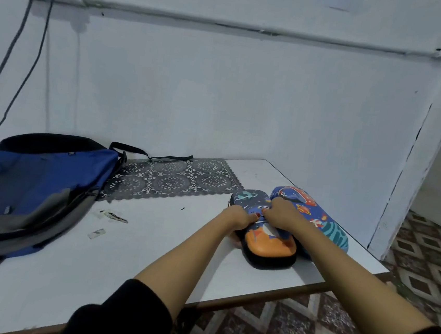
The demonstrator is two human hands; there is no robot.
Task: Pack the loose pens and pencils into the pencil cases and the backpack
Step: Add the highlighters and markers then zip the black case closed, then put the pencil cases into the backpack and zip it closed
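Left hand, right hand: fingers curled, gripping orange-ended pencil case on counter. Blue backpack well apart.

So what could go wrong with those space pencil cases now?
The blue space-print rounded pencil case lies close to the white table's right edge, so a nudge from the right hand might knock it off. The left hand and right hand both grip the orange-and-navy oval pencil case; a hard tug could slide it toward the near edge.
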